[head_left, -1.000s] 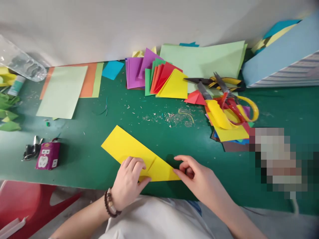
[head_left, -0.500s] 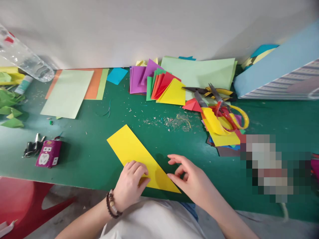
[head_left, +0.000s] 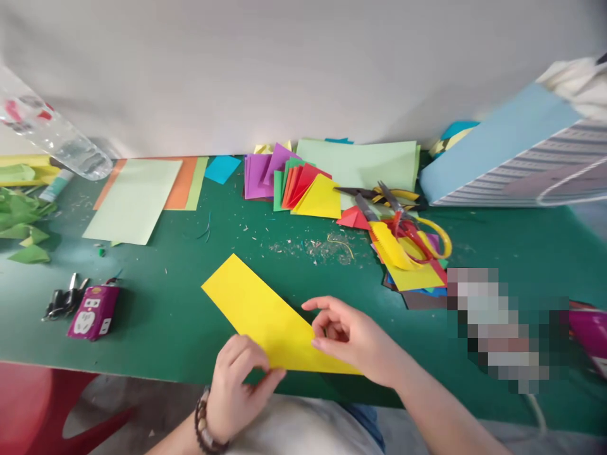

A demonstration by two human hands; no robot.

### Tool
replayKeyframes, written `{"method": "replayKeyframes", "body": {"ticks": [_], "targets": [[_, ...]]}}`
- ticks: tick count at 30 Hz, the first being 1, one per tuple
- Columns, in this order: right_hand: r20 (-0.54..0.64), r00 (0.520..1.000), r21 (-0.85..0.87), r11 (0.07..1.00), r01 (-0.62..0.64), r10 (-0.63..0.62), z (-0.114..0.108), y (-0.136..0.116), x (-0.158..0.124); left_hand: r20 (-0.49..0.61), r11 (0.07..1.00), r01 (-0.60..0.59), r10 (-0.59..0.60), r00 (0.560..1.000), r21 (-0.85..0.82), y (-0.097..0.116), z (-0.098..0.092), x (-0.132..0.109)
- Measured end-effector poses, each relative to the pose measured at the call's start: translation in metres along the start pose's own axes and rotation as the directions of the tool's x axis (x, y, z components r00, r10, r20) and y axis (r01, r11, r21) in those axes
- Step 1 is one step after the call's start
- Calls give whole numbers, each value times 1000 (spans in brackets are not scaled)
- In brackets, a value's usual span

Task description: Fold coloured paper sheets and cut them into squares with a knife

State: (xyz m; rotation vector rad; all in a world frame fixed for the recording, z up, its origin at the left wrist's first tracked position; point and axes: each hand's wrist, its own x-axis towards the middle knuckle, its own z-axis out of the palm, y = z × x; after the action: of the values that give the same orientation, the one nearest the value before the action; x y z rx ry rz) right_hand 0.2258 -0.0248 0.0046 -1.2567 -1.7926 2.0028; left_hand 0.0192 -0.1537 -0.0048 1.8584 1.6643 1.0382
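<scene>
A long yellow sheet of paper (head_left: pixel 256 309) lies slantwise at the table's front edge, its far left end pointing away from me. At its near edge is my left hand (head_left: pixel 241 379), with thumb and forefinger closed on the paper's border. A dark beaded bracelet (head_left: pixel 206 426) circles that wrist. Over the paper's right part hovers my right hand (head_left: pixel 344 335). Its forefinger is stretched out, the other fingers are loosely curled, and the thumb stands apart with nothing held. The hand hides some of the paper's right end.
Scissors (head_left: pixel 412 230) and pliers (head_left: pixel 379 194) lie on coloured paper at right, near a blue gift bag (head_left: pixel 493 145). Folded coloured papers (head_left: pixel 308 189) sit at the back. Pale green sheets (head_left: pixel 133 202), a purple socket block (head_left: pixel 95 313) and a bottle (head_left: pixel 80 145) are at left.
My left hand has moved toward the paper's near edge and pinches it there. My right hand has come over the paper, which has turned slightly. The camera view has tilted up.
</scene>
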Motion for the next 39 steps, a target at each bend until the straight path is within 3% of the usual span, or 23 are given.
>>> {"method": "replayKeyframes", "body": {"ticks": [1,2,3,4,6,8,9,11,14,17,21,23,30,34,39], "targets": [[26,999,66,997,25,-27,-9,-8,1,-30,995,-28,25,999,-91,2,-4,-3],[34,997,129,990,57,-62,-17,-17,2,39,979,14,-6,999,-203,4,-7,-6],[33,994,181,979,93,-101,-24,-24,3,164,928,134,-81,983,-347,5,-9,-6],[31,990,223,966,130,-140,-30,-31,5,308,820,289,-147,940,-494,6,-9,-5],[45,977,277,942,190,-210,-38,-42,11,513,497,531,-187,838,-686,7,-3,2],[73,964,294,929,225,-256,-41,-46,18,540,225,582,-225,811,-781,8,6,13],[83,959,293,926,237,-272,-41,-46,22,511,140,565,-294,808,-813,9,11,19],[79,951,284,921,266,-299,-41,-42,29,438,54,511,-444,782,-858,11,20,29],[-1,944,259,912,318,-329,-41,-29,38,317,80,451,-603,732,-889,13,28,38],[-58,939,257,904,343,-340,-42,-17,46,190,201,427,-677,711,-881,10,30,49],[-58,944,263,907,328,-324,-44,-10,55,147,402,433,-573,806,-807,-2,32,75],[-77,947,233,918,322,-313,-45,-8,59,160,453,416,-503,850,-788,-13,35,87],[-115,974,310,925,221,-194,-45,-8,66,181,487,397,-431,884,-778,-43,43,92],[-123,976,305,929,209,-179,-41,-12,66,270,502,425,-354,895,-753,-41,36,96],[-125,968,300,922,245,-217,-37,-11,61,291,477,445,-363,885,-758,-32,28,101]]}}
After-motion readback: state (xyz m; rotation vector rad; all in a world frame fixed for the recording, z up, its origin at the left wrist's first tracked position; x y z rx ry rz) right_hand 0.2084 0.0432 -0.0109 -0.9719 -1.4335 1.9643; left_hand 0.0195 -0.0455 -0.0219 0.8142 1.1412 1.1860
